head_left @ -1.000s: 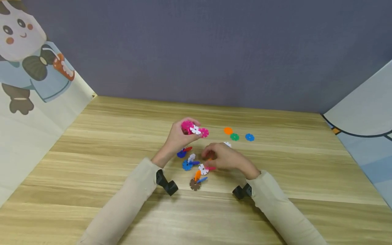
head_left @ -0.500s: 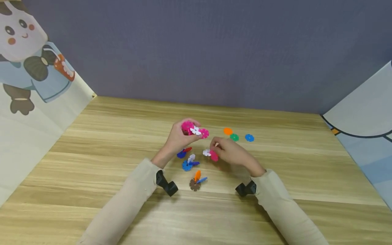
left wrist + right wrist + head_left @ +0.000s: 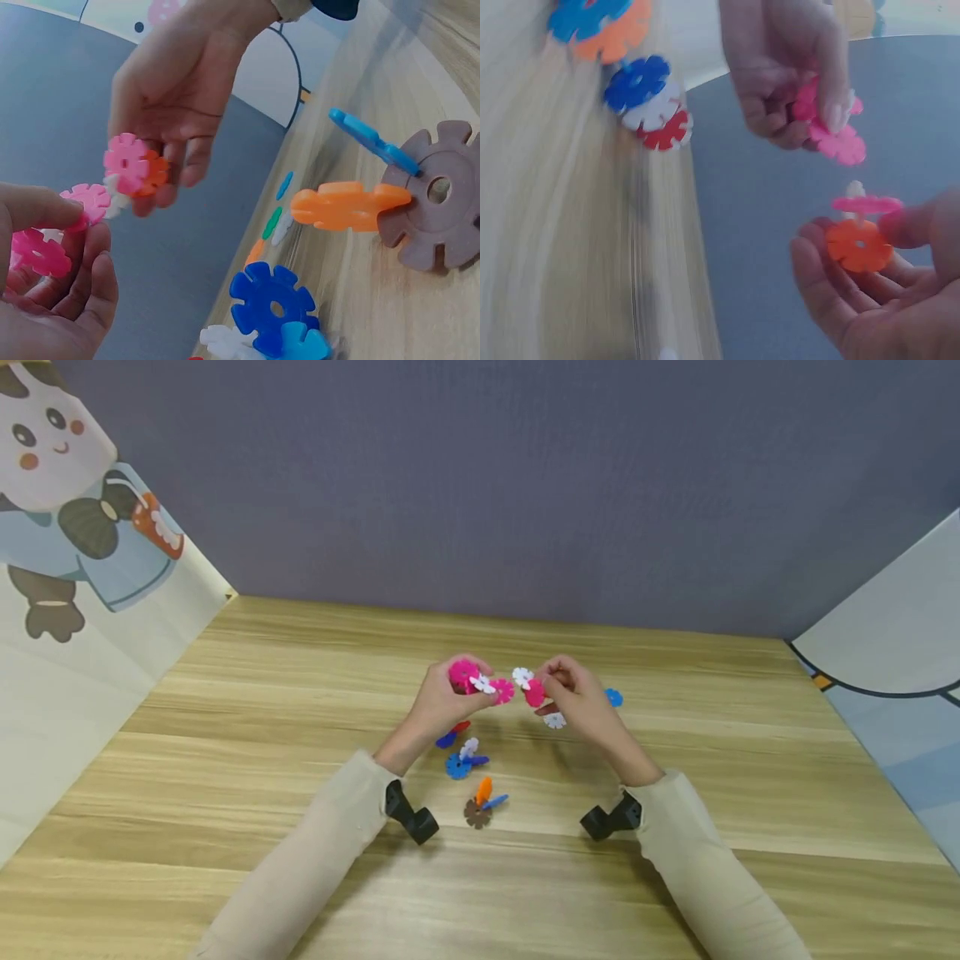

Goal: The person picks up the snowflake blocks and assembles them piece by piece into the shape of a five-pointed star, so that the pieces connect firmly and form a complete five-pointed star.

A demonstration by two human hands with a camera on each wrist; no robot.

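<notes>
My left hand (image 3: pixel 437 700) holds a cluster of joined snowflake discs, pink (image 3: pixel 463 673) and white (image 3: pixel 482 683), with one pink disc (image 3: pixel 91 201) sticking out past the thumb. Facing it across a small gap in the head view, my right hand (image 3: pixel 582 703) pinches a second cluster. That one joins a white disc (image 3: pixel 522 677), a pink disc (image 3: pixel 534 693) and an orange disc (image 3: pixel 859 246). Both clusters are raised above the table. In the right wrist view they stand apart, and the fingers partly cover each.
Three joined clusters lie on the table (image 3: pixel 360 877) nearer me: brown-orange-blue (image 3: pixel 477 813), blue-white (image 3: pixel 458 766) and dark blue-red (image 3: pixel 447 740). Beyond the right hand are loose discs, white (image 3: pixel 555 721) and blue (image 3: pixel 614 697); green (image 3: pixel 272 223) and orange (image 3: pixel 256 252) ones show in the left wrist view.
My right hand has picked up the white-pink-orange cluster from the table and carried it up and away from me, near the left hand's cluster. The left hand has barely moved.
</notes>
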